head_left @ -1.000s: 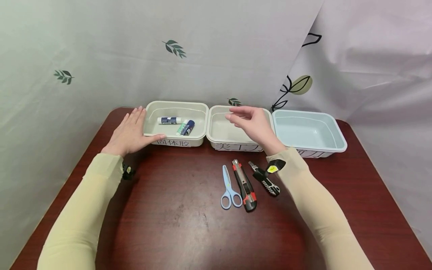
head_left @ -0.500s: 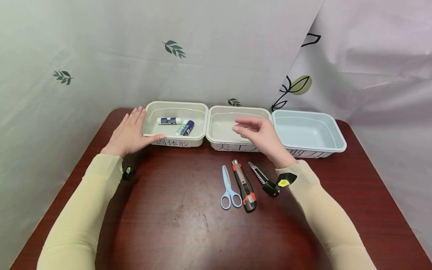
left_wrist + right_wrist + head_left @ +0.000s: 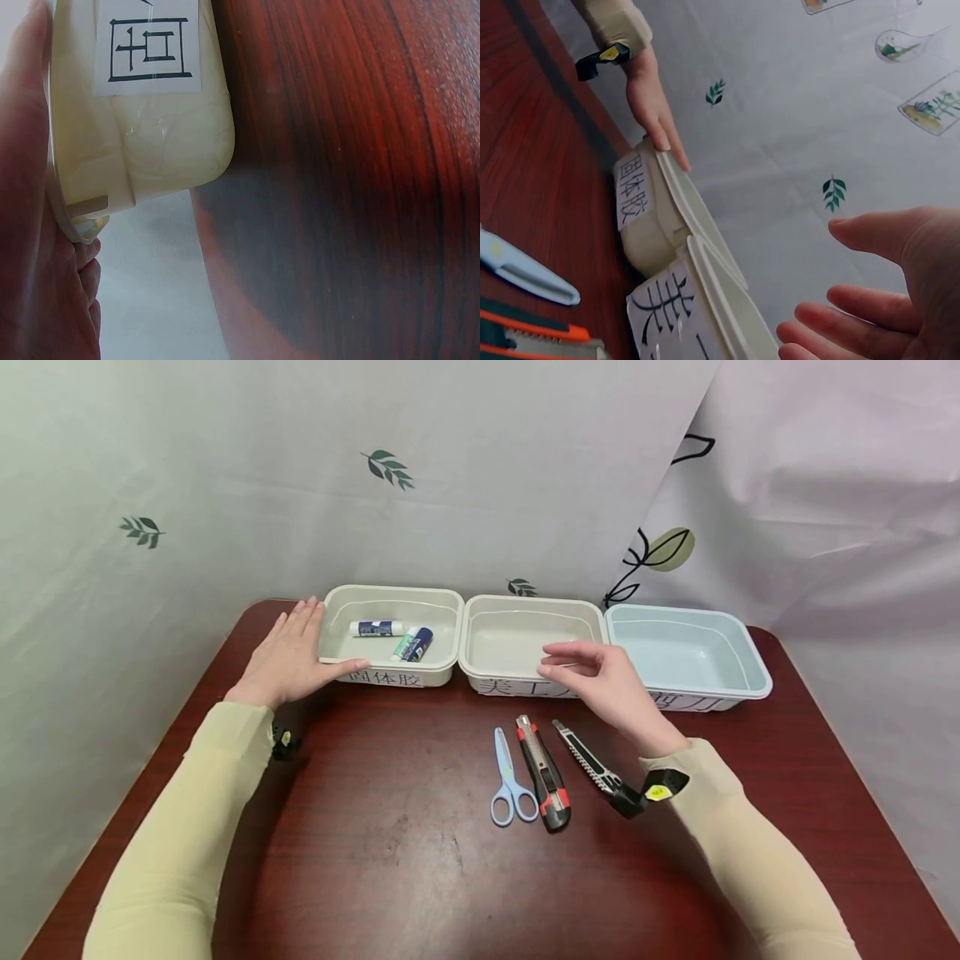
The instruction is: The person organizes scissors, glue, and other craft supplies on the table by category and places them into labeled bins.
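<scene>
My left hand (image 3: 281, 660) rests with straight fingers on the left corner of a cream bin (image 3: 442, 668). Two glue sticks lie in that bin, one blue and white (image 3: 375, 628), the other blue and green (image 3: 417, 645). Holding nothing, my right hand (image 3: 603, 685) hovers by the front right of the middle cream bin (image 3: 517, 639), fingers loosely bent and thumb apart. On the table below it are blue scissors (image 3: 512, 789), a red-and-black utility knife (image 3: 543, 777) and a black-and-white utility knife (image 3: 588, 758). The last one's lower end is partly hidden by the wrist camera.
A light blue bin (image 3: 697, 656) stands to the right of the middle bin, all three in a row along the back of the dark red table (image 3: 390, 860). Paper labels (image 3: 384, 678) are on their fronts. A patterned curtain (image 3: 285, 485) hangs behind.
My right hand has drawn back toward me and to the right, from above the middle bin to its front right. The left hand and the tools have not moved.
</scene>
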`<state>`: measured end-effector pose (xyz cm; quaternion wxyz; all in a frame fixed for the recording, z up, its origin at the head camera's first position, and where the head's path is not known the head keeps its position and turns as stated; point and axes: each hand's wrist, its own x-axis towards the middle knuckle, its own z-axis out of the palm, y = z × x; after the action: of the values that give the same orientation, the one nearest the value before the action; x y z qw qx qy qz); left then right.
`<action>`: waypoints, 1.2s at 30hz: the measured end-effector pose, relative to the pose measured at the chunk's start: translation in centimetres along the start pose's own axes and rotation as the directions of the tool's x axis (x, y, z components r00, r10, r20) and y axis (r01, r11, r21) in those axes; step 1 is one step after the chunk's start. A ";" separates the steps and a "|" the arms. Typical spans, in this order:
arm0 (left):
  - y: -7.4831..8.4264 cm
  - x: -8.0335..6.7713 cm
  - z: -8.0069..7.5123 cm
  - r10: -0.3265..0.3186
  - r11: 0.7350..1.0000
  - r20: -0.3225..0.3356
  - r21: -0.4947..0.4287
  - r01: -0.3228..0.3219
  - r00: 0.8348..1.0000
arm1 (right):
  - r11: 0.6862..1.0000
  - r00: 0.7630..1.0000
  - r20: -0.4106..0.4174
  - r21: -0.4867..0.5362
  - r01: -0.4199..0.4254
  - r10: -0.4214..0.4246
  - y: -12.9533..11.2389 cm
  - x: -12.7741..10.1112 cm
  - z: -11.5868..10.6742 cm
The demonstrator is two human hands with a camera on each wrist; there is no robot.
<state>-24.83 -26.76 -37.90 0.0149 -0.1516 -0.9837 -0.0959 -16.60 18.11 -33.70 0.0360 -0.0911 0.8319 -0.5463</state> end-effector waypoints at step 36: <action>0.2 -0.1 -0.2 -0.007 1.000 0.006 -0.005 0.007 1.000 | 0.987 0.995 0.039 -0.135 -0.085 0.091 7.3 -5.5 -1.7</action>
<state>-24.67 -26.61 -37.70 0.0111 -0.1486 -0.9840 -0.0979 -12.33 23.54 -39.94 0.0727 -0.0685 0.8687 -0.4852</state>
